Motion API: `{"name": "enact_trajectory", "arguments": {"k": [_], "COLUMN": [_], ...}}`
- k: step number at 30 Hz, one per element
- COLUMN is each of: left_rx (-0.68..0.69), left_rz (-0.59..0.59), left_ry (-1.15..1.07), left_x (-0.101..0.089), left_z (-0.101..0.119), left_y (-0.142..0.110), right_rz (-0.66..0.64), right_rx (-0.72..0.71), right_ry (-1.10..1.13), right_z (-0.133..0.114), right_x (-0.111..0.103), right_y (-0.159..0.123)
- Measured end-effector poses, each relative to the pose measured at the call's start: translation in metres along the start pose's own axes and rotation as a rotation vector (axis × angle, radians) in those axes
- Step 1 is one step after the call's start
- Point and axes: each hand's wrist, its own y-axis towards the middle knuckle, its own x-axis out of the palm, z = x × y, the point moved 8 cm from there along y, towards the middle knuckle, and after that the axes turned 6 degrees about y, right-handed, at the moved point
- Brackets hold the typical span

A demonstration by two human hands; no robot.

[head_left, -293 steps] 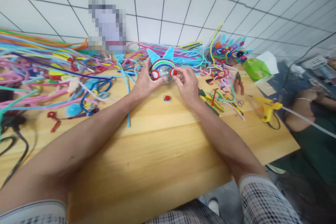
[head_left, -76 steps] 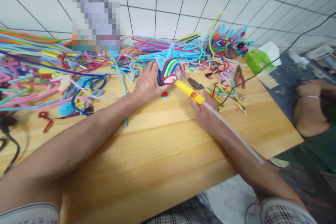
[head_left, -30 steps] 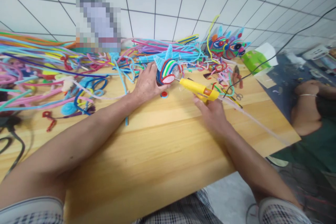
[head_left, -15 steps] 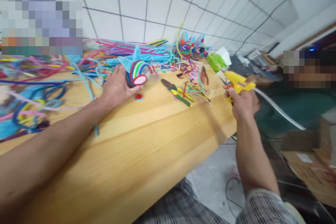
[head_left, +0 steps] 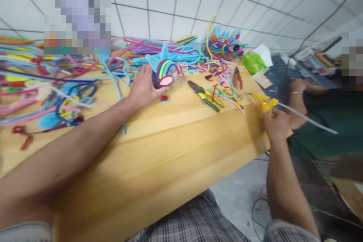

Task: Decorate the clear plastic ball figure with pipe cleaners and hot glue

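Observation:
My left hand (head_left: 146, 87) is closed round the back of a striped pipe-cleaner animal head (head_left: 165, 72) with pale blue ears, resting on the wooden table (head_left: 170, 147). A small red and blue disc (head_left: 165, 99) lies just in front of it. Over the table's right end, my right hand (head_left: 276, 123) grips a yellow glue gun (head_left: 265, 102), its nozzle pointing left. A whitish glue stick (head_left: 309, 117) trails out of its back.
Pliers (head_left: 205, 96), small scissors (head_left: 239, 97) and pipe-cleaner scraps lie mid-table. Two finished-looking heads (head_left: 227, 47) and a green packet (head_left: 253, 63) stand farther back. Pipe cleaners (head_left: 170, 55) heap along the wall. Red-handled scissors (head_left: 22, 136) are at left. A co-worker's arm (head_left: 297, 102) is at right.
My right hand has drawn the glue gun away from the co-worker's hand, slightly lower and levelled toward the table. The view has swung left. My left hand stays on the animal head.

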Motion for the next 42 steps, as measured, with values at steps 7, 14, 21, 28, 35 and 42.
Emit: {"name": "enact_trajectory", "arguments": {"k": [7, 14, 21, 28, 35, 42], "left_rx": [0.073, 0.004, 0.068, 0.069, 0.077, 0.127], "left_rz": [0.057, 0.07, 0.141, 0.19, 0.214, 0.215], "left_ry": [-0.117, -0.066, -0.076, -0.08, -0.074, -0.121], "left_x": [-0.001, -0.001, 0.002, 0.002, 0.005, 0.007], "left_z": [-0.001, -0.005, -0.004, -0.006, -0.008, -0.007], "left_y": [0.001, -0.001, 0.001, 0.001, 0.001, 0.002], "right_rz": [-0.336, -0.646, -0.717, -0.73, -0.518, -0.106], "right_rx": [-0.336, -0.661, -0.636, -0.641, -0.685, -0.832], "right_ry": [0.259, 0.179, 0.004, 0.062, 0.317, 0.494], "right_z": [-0.169, -0.334, -0.362, -0.358, -0.345, -0.35], "right_x": [0.043, 0.138, 0.185, 0.195, 0.177, 0.145], "right_y": [-0.086, -0.13, -0.139, -0.141, -0.131, -0.104]}}
